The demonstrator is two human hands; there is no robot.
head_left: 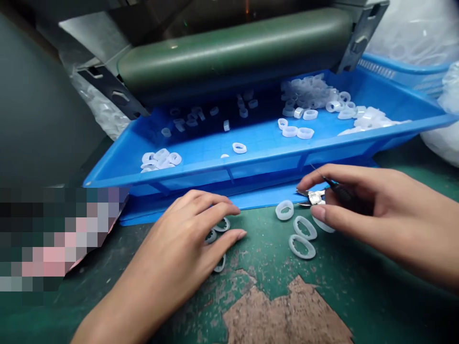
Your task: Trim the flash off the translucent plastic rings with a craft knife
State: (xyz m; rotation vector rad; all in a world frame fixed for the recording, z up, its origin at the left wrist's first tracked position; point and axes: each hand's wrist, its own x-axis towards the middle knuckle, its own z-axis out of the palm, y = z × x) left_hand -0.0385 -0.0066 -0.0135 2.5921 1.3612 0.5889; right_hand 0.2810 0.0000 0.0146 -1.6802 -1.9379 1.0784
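Observation:
My left hand (195, 229) hovers low over the green tabletop, palm down, thumb and forefinger apart. Beneath its fingers lie several translucent rings (223, 224), partly hidden by the hand. In my right hand (373, 210) is a pair of small nippers (315, 197) with silver jaws pointing left. A thin dark pointed tip (317, 172) also sticks out by the forefinger; what it belongs to is hidden in the grip. Close below the nippers, more translucent rings lie on the table, among them an upright-walled ring (284, 210) and a flat ring (302, 247).
A blue tray (265, 165) holding many rings (308, 93) stands behind my hands, under a green roller (236, 52). A blue basket (419, 76) with bagged parts is at the right. The tabletop (283, 315) has a worn brown patch. A blurred-out patch covers the left.

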